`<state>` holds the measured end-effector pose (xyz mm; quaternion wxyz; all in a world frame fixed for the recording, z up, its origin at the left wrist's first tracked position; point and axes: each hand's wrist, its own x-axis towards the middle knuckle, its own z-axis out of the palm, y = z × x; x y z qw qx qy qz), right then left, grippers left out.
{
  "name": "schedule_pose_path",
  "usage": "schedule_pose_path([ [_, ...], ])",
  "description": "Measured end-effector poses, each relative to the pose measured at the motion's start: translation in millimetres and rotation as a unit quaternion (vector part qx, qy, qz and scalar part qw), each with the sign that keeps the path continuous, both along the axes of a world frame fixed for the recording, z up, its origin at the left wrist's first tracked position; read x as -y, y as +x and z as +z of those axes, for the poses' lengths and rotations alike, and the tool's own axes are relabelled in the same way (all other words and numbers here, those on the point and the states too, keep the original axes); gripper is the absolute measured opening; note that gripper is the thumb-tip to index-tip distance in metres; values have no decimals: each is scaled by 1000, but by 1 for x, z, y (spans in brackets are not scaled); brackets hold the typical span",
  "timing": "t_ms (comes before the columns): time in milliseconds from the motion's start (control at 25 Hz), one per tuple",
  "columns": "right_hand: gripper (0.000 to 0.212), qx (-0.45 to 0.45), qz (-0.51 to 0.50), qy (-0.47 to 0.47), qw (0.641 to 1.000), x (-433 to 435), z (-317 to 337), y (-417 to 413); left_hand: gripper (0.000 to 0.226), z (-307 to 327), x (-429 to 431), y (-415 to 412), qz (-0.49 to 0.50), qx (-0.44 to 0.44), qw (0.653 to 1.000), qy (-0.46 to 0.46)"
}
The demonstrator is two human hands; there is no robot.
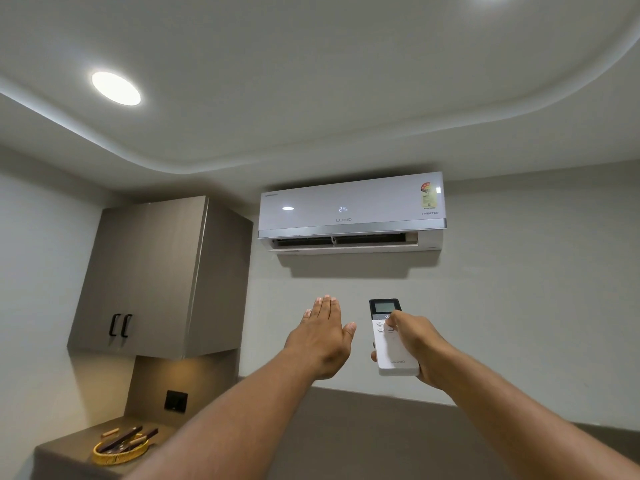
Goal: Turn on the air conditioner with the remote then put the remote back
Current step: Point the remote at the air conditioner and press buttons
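Note:
A white-and-silver wall air conditioner (351, 211) hangs high on the far wall. Its display reads 24 and its lower flap stands open. My right hand (417, 344) holds a white remote (389, 344) with a dark screen at its top, pointed up at the unit, and my thumb rests on the buttons just below the screen. My left hand (323, 336) is raised flat beside the remote, fingers together and palm away from me, holding nothing.
A grey wall cabinet (156, 275) with two black handles hangs at the left. Below it a counter (65, 455) carries a yellow woven tray (119, 452) with dark remotes in it. A black switch plate (176, 400) sits on the back panel. A round ceiling light (116, 88) glows.

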<state>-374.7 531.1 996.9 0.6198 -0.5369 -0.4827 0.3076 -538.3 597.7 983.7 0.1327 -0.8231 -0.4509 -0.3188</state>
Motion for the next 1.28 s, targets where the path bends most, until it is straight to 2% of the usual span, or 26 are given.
schedule_pose_path([
  [360, 24, -32, -27, -6, 999, 9, -11, 45, 66, -7, -2, 37, -35, 8, 999, -8],
  [600, 22, -42, -112, -15, 993, 58, -26, 120, 64, -19, 28, 134, -121, 5, 992, -19],
  [760, 16, -40, -207, -11, 978, 131, -29, 198, 63, -27, 79, 234, -223, 14, 974, -32],
  [1000, 12, -49, -371, -6, 927, 283, -26, 295, 64, -36, 197, 382, -383, 15, 923, -35],
  [1280, 18, -28, -579, 5, 815, 495, -30, 327, 66, -45, 391, 497, -589, 2, 807, -43],
])
